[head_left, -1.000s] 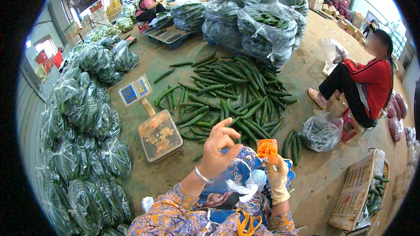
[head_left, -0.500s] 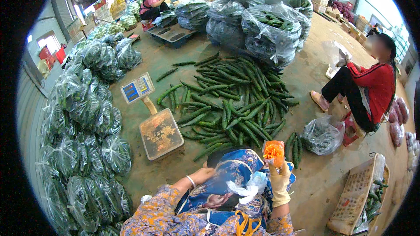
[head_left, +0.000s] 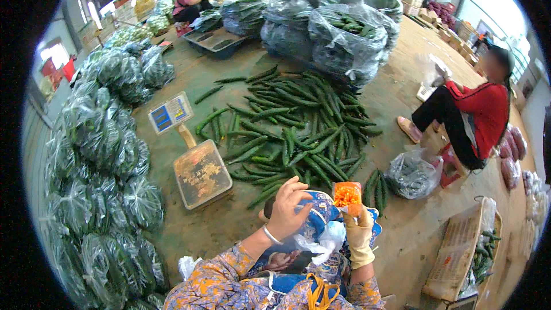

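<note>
Item: one orange packet (head_left: 347, 195), clear film over small orange bits, held upright atop the right hand. Right hand (head_left: 358, 231): cream-gloved, closed round the packet's lower end. Left hand (head_left: 288, 209): bare, fingers loosely curled and parted, gripping nothing that I can see; near the packet, apart from it.

Step in hand, by my reckoning: presenting the packet in the right hand, the left idle. Any next move calls for a light, steady right grip, the film looking soft.

Between the hands, on the lap: a crumpled plastic bag (head_left: 327, 240), white and bluish. Ahead of both: loose cucumbers (head_left: 310, 120), heaped. Ahead-left of the left hand: a scale (head_left: 201, 173). Right of the right hand: a tilted basket (head_left: 452, 255). Beyond, to the right: a seated person in red (head_left: 483, 116).
</note>
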The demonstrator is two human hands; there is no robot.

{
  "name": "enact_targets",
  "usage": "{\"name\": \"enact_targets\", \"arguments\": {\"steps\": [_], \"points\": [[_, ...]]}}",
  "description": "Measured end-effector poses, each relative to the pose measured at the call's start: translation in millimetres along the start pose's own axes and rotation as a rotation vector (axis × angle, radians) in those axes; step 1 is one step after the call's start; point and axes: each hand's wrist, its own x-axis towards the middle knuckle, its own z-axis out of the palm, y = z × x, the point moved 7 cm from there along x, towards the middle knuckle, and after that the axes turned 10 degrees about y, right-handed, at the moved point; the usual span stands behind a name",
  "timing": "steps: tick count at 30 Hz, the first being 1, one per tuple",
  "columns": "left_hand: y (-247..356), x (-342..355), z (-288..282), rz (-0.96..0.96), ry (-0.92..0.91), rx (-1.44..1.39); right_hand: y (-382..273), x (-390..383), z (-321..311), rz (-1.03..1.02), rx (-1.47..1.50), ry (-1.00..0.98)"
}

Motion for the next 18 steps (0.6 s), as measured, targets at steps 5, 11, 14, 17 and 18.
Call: {"name": "enact_targets", "arguments": {"steps": [5,11,14,17,18], "points": [[6,0,-5,0.056,0.020,0.077,-17,2,1,-0.051,-0.070,-0.030],[13,13,-7,0.018,0.028,0.061,-8,4,-4,-0.056,-0.052,0.009],[14,12,-4,0.030,0.005,0.071,-9,1,-6,-0.068,-0.057,0.031],[17,11,-4,0.043,-0.004,0.070,-5,1,-7,-0.036,-0.066,0.018],[18,11,-3,0.042,0.000,0.065,-4,1,-6,-0.002,-0.018,0.011]]}}
